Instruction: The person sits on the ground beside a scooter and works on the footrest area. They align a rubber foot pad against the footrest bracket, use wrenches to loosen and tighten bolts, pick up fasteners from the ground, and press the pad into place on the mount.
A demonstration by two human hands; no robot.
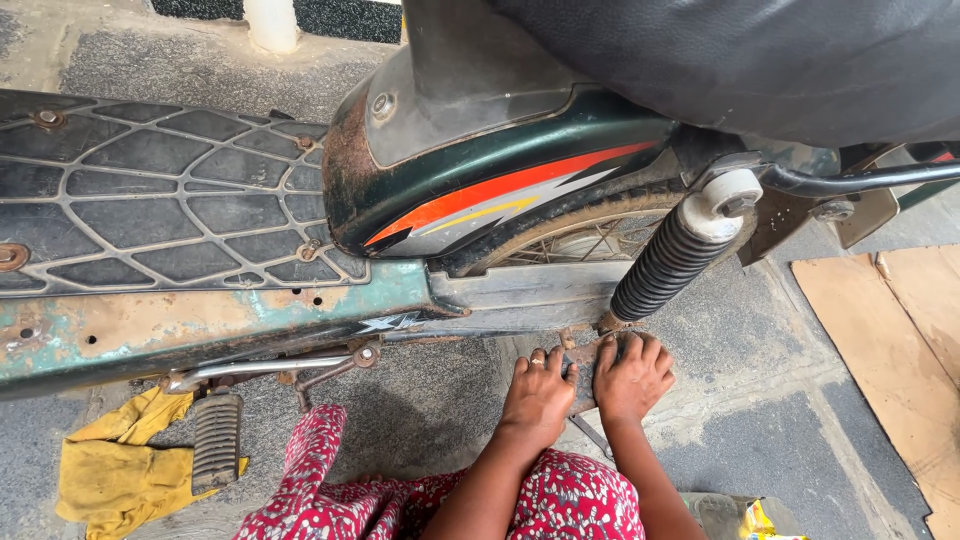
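Head view: two hands [585,385] on one rusty bracket [583,372], one shock absorber [672,258] above.

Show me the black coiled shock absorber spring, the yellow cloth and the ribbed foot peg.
black coiled shock absorber spring [668,262], head view, middle coils
yellow cloth [108,478], head view, centre fold
ribbed foot peg [216,440], head view, ribbed face

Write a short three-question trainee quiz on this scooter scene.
1. True or false: both hands, left hand and right hand, rest on the rusty metal part below the shock absorber.
2. What lies on the ground beside the footrest? A) yellow cloth B) blue bucket C) white helmet
3. Fill in: the stripe on the dark green side panel is orange and ____.

Key: 1 true; 2 A; 3 yellow
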